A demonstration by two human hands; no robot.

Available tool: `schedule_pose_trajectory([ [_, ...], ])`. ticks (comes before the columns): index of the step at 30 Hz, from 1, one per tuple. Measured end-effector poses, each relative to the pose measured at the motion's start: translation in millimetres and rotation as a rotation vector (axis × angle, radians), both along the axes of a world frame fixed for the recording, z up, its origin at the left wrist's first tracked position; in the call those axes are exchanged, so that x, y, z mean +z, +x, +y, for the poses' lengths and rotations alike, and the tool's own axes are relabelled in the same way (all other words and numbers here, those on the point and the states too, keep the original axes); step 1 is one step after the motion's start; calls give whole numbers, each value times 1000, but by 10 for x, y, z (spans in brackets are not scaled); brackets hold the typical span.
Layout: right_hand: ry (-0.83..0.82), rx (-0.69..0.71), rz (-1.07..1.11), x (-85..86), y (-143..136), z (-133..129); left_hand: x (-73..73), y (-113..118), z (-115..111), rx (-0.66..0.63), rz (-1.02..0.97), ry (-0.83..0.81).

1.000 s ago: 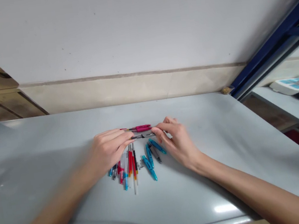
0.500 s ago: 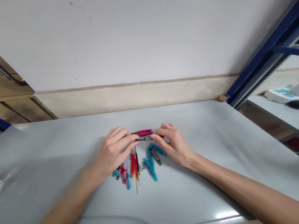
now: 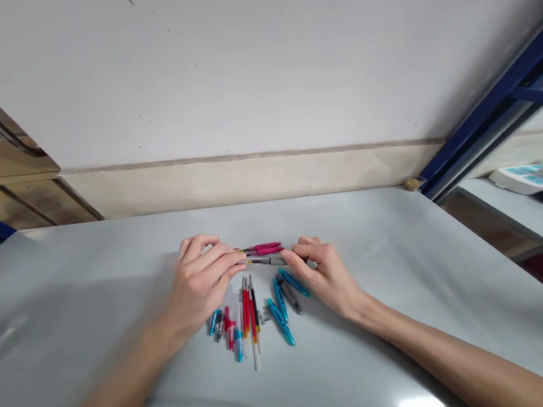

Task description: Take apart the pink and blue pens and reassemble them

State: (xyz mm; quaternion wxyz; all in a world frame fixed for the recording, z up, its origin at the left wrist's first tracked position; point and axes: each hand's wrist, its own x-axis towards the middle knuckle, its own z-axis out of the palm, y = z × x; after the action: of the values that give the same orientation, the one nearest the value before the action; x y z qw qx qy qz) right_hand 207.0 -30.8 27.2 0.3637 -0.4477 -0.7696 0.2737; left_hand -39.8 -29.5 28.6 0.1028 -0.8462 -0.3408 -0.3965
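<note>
- Centrally, a slim, grey plastic pen barrel [image 3: 277, 261] lies crosswise between the 2 hands, over the smooth, pale grey table [image 3: 350, 367]; a thin, dark refill [image 3: 260, 260] with a yellowish tip projects from its left end.
- Left hand [image 3: 205, 279]: thumb and fingertips are brought together and appear to pinch the refill's outer end, which they partly hide.
- Right hand [image 3: 324, 270]: thumb and forefinger grasp the barrel's right part; the other fingers curl behind.
- Apparently done: 2 slender, pink plastic pen barrels [image 3: 266, 248] lie side by side just beyond the held barrel, with thin refills extending leftward from them.
- In progress: the grey barrel and its refill seem joined, though how firmly cannot be told.
- Apparently left: 3 teal plastic barrels [image 3: 281, 321] and 1 dark grey barrel [image 3: 289, 295] lie loose nearer the wearer. Beside them are small, clear and dark fragments [image 3: 263, 314], thin red refills [image 3: 246, 307], a black refill [image 3: 254, 301] and clear tubes with coloured ends [image 3: 229, 326]. Judged by these loose parts, much of the work remains.
</note>
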Motion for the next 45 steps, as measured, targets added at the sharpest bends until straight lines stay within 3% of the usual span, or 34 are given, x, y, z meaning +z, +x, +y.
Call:
schedule_pose_trajectory([
  [5, -128, -1, 105, 13, -13, 2, -4, 17, -27, 23, -5, 98],
  [9, -258, -10, 230, 5, 32, 56, -11, 34, -26, 10, 31, 22],
  [15, -107, -71, 180, -43, 107, 135, -48, -2, 27, -49, 12, -210],
  [24, -125, 7, 73, 14, 75, 50, -71, -74, 68, -12, 75, -200],
  [28, -32, -20, 31, -59, 91, 110, -62, -79, 73, -41, 121, -270],
  [34, 79, 57, -48, -160, 87, 163, -67, -8, 49, -36, 150, -303],
  [38, 88, 51, -72, -168, 82, 139, -75, -48, 94, 12, 150, -296],
  [45, 50, -61, -70, -192, 124, 186, -64, -52, 132, -16, 144, -322],
])
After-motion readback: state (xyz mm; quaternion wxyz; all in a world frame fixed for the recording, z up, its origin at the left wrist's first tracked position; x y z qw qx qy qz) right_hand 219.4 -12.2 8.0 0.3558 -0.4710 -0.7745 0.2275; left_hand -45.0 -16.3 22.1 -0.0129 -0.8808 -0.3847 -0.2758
